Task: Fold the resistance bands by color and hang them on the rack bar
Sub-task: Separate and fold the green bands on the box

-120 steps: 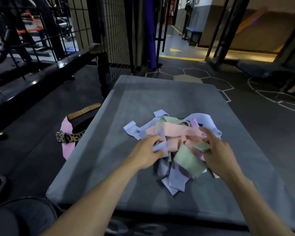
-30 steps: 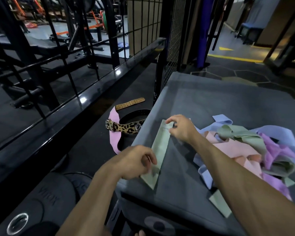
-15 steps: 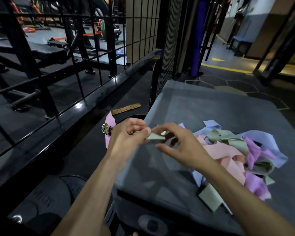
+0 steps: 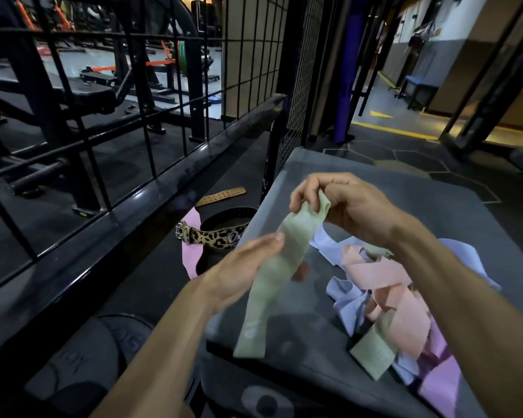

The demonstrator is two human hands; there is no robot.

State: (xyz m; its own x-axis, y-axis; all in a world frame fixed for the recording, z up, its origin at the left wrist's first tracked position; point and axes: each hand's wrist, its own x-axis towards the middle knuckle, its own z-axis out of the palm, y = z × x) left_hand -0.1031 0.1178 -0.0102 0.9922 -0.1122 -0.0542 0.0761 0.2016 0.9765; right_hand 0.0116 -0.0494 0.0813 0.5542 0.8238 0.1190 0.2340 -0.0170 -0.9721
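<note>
Right hand (image 4: pixel 341 206) pinches green band (image 4: pixel 280 267) top above desk (image 4: pixel 435 188) | left hand (image 4: pixel 245 270) flat, fingers straight against its middle | pile (image 4: pixel 384 294) unsorted on desk, right of band | nothing seen hung; nearly all left

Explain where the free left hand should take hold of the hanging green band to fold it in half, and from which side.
Grip the green band at its loose bottom end, coming from the left. The right hand pinches the top, so the strip hangs slack and slanted, its lower end free above the pad's edge. The open left hand already lies flat against its left face.
</note>
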